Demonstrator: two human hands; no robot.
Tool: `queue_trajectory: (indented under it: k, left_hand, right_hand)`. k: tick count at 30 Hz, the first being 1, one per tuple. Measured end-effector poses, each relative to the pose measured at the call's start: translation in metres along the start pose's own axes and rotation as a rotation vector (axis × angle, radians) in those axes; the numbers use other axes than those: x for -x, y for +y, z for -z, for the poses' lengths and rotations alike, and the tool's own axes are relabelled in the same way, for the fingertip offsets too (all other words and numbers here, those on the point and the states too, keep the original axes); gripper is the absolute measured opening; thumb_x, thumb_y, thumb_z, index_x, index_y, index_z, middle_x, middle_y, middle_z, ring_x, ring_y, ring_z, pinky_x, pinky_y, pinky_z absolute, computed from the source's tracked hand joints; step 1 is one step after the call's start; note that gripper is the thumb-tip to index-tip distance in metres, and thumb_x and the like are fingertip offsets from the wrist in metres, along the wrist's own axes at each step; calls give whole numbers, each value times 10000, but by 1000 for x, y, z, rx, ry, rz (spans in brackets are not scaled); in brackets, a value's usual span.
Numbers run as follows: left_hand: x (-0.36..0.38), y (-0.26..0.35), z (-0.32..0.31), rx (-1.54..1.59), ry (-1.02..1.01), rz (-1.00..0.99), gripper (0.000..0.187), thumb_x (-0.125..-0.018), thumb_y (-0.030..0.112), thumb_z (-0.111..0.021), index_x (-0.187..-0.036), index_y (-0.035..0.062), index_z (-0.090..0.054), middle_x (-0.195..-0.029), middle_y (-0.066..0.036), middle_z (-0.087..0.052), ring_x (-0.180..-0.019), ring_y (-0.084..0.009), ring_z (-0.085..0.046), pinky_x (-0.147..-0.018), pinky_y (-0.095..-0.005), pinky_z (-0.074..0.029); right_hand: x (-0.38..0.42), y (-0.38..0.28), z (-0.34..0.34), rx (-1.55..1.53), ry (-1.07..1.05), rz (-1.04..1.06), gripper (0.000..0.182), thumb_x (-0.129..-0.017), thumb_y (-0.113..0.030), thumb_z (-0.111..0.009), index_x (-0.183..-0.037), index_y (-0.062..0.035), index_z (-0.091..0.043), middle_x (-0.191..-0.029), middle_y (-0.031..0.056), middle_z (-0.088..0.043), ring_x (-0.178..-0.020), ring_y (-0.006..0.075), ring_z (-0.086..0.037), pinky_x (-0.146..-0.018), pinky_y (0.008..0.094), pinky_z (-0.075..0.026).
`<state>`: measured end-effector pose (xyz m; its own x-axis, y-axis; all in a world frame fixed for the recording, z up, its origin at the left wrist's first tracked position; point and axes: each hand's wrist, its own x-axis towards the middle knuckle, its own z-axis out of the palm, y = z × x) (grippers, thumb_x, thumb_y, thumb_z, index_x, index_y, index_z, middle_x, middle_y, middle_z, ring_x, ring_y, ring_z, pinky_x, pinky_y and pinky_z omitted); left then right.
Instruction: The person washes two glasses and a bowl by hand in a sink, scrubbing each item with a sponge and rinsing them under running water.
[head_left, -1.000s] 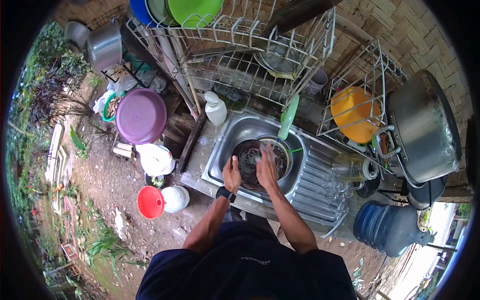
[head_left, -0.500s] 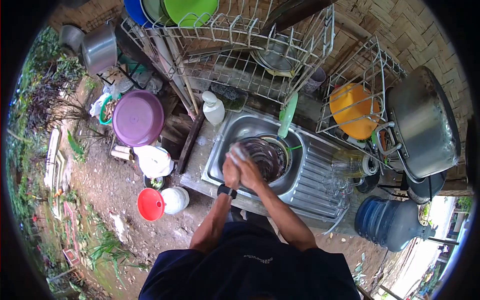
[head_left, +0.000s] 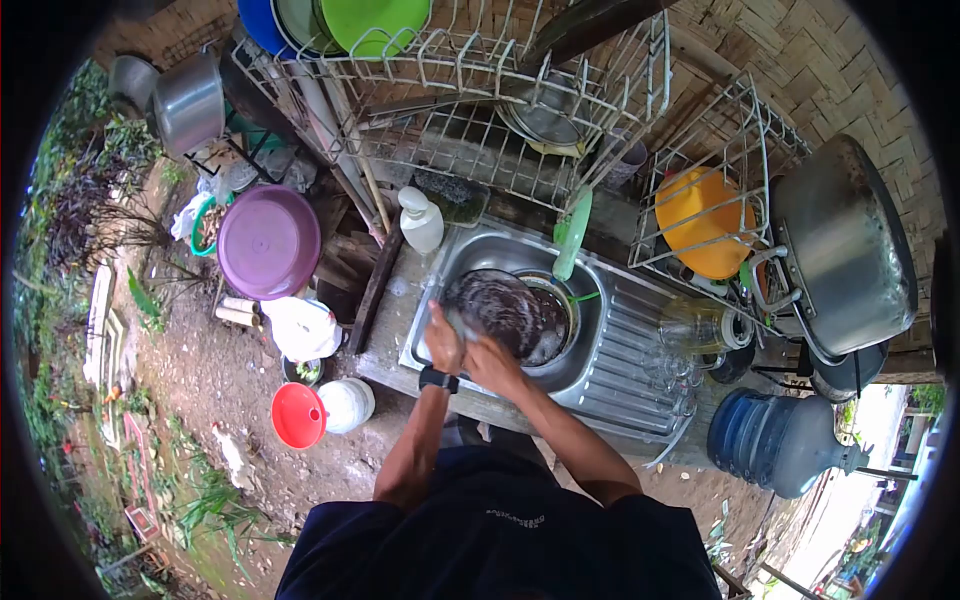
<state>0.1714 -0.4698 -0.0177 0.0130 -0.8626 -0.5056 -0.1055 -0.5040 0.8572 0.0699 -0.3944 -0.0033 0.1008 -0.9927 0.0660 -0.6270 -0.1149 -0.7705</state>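
Note:
A dark, round pan (head_left: 497, 303) streaked with suds sits in the steel sink (head_left: 592, 357), overlapping a round basin (head_left: 572, 305) beneath it. My left hand (head_left: 443, 342), with a black band at the wrist, is closed on the pan's near-left rim. Right beside it, my right hand (head_left: 492, 364) curls at the pan's near edge. Its fingers are closed around something whitish, mostly hidden, that I cannot make out. A green tap cover (head_left: 572, 235) hangs over the sink's far side.
A white pump bottle (head_left: 421, 222) stands behind the sink's left corner. Glass cups (head_left: 672, 368) and a jar (head_left: 690, 325) occupy the drainboard (head_left: 632, 345). Wire racks (head_left: 480, 140) overhang the back. A large pot (head_left: 845, 250) and a blue water jug (head_left: 780, 442) are at right.
Both hands have moved down and left, from over the pan to its near edge, and separated slightly. The pan has shifted left, showing more of its soapy surface.

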Motion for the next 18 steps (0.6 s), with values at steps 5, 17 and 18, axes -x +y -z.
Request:
queue_trajectory:
  k: [5, 17, 18]
  left_hand:
    - [7, 20, 11, -224, 64, -295, 643, -950, 508, -415, -819, -84, -627, -696, -142, -615, -718, -178, -553, -643, -378, -441]
    - [-28, -6, 21, -106, -126, -175, 726, -906, 584, -454, -982, -121, -613, -894, -142, -622, -863, -198, -545, -823, -334, -426]
    - [-13, 17, 23, -249, -167, -58, 770, -891, 603, -464, -1093, -132, -575, -1006, -180, -621, -947, -211, -543, -892, -332, -408]
  right_hand:
    - [36, 34, 10, 300, 203, -137, 545, -864, -110, -502, -1357, 57, -342, -1433, 269, -287, -1331, 386, -301, -1105, 391, -271]
    - [47, -2, 47, 235, 438, 31, 236, -826, -121, -596, -1027, -10, -650, -1217, 226, -554, -1167, 340, -516, -1018, 417, -380]
    - [43, -4, 55, 88, 567, -44, 222, -826, -134, -599, -1015, -23, -639, -1202, 212, -566, -1147, 321, -529, -990, 401, -398]
